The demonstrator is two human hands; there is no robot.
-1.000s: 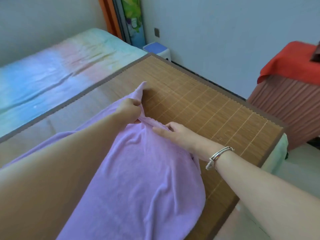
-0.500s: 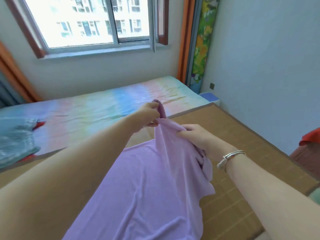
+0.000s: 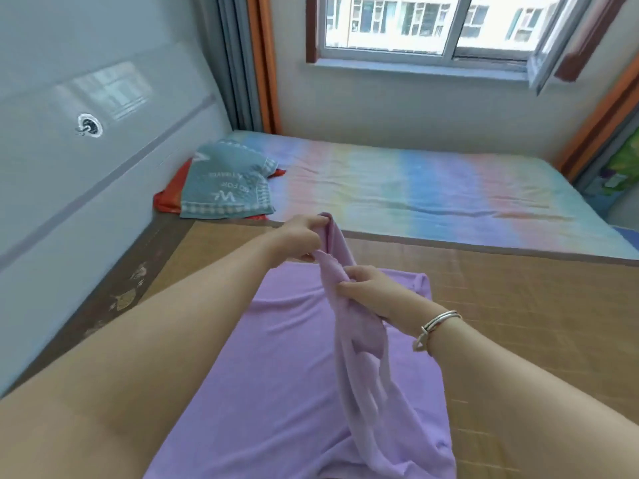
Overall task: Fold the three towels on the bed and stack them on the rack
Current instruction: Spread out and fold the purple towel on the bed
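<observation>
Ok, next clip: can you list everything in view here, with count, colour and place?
towel: 1, lilac, on the mat, one edge lifted
folded towel: 1, grey-green with lettering, far left on the bed
red cloth: 1, under the folded towel
mat: 1, brown bamboo, on the near bed
sheet: 1, pastel rainbow, on the far bed
window: 1, white frame, back wall
curtains: orange and grey, beside the window
bracelet: 1, silver, right wrist
left hand: grips the towel's edge
right hand: pinches the same edge
</observation>
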